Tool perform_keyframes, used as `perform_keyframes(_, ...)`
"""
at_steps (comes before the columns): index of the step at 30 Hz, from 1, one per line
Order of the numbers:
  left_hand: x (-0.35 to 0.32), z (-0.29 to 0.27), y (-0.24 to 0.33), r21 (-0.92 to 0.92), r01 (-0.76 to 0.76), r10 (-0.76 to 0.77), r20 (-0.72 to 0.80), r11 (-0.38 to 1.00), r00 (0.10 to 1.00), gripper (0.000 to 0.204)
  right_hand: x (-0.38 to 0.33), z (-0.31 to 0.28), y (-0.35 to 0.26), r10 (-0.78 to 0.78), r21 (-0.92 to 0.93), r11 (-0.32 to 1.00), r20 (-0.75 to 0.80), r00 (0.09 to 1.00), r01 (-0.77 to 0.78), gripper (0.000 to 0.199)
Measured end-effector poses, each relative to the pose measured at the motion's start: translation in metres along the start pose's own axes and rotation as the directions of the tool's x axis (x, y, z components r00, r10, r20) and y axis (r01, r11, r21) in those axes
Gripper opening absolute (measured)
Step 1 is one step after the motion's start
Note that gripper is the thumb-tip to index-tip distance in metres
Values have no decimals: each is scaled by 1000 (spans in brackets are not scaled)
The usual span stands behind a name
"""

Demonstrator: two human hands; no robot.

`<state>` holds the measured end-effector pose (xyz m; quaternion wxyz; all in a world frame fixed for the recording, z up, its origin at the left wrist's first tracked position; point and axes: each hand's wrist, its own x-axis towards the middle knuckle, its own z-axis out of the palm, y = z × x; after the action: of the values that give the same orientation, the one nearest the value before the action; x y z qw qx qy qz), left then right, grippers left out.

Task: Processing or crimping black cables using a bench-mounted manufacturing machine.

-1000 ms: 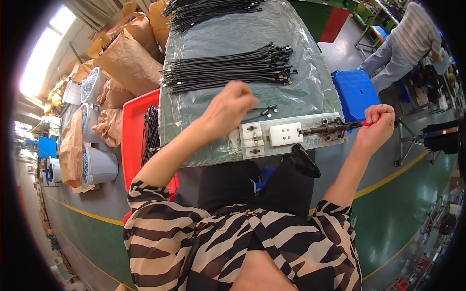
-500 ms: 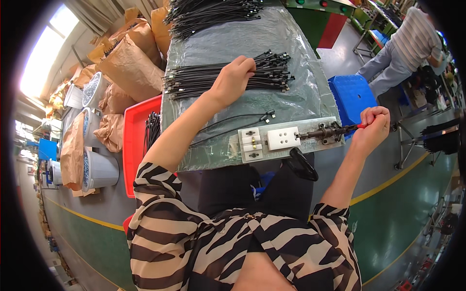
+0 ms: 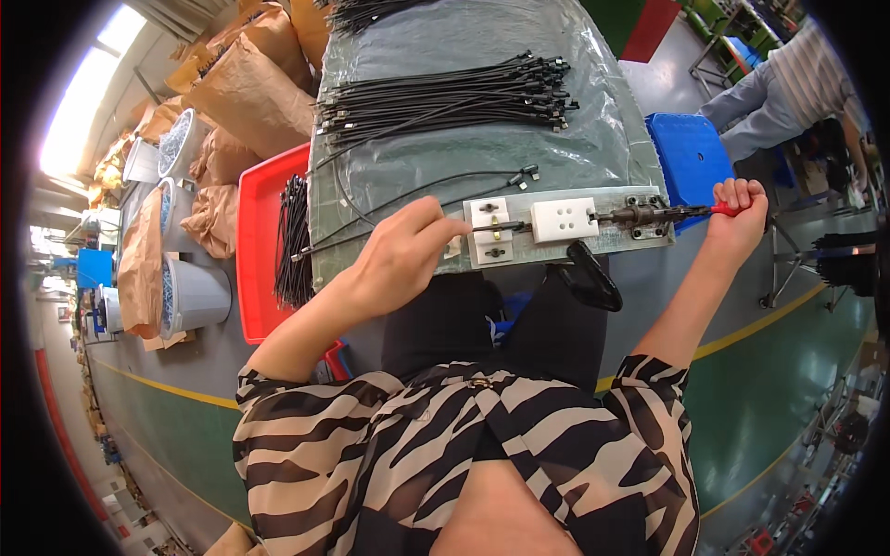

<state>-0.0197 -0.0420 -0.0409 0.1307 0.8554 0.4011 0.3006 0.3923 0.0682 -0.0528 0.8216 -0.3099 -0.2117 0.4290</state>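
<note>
My left hand [image 3: 397, 258] pinches a black cable near its connector end. That connector [image 3: 514, 227] lies across the small slotted white block [image 3: 489, 250] of a metal-plate fixture, pointing at a larger white block [image 3: 565, 221]. My right hand [image 3: 739, 215] is closed round the red handle [image 3: 725, 209] of the toggle clamp [image 3: 640, 215] at the plate's right end. Beyond the fixture, loose black cables [image 3: 422, 193] lie on the plastic-covered table. Farther back is a thick bundle of black cables [image 3: 445, 100] with small connectors at their ends.
A red tray [image 3: 248, 236] holding black cables [image 3: 295, 250] stands left of the table [image 3: 519, 139]. A black-coated handle [image 3: 593, 278] juts from the near edge. A blue stool [image 3: 691, 167] is at the right, near another person [image 3: 779, 97]. Paper sacks [image 3: 255, 93] and buckets [image 3: 197, 296] crowd the left.
My left hand has come from the far bundle to the fixture with a cable, whose end now lies on the slotted block. My right hand stays on the red handle. The view has shifted slightly.
</note>
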Motion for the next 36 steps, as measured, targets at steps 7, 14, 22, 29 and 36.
perform_keyframes(7,-13,-9,-1,170,-50,16,193,984,981,55,-22,7,4,-29,-34,999,-9,1000,28,12)
perform_keyframes(14,-5,-18,14,229,-58,-23,335,972,942,69,-67,47,9,-240,-313,910,141,960,273,12)
perform_keyframes(22,0,-26,16,224,-46,-37,354,974,935,68,-101,54,38,-353,-640,216,653,670,737,11)
perform_keyframes(29,-6,-17,10,120,-8,-22,242,993,970,57,-103,38,47,-158,-563,187,791,590,805,12)
perform_keyframes(36,15,-52,10,102,38,-44,53,994,998,38,-33,45,-8,-168,-182,967,82,982,181,13)
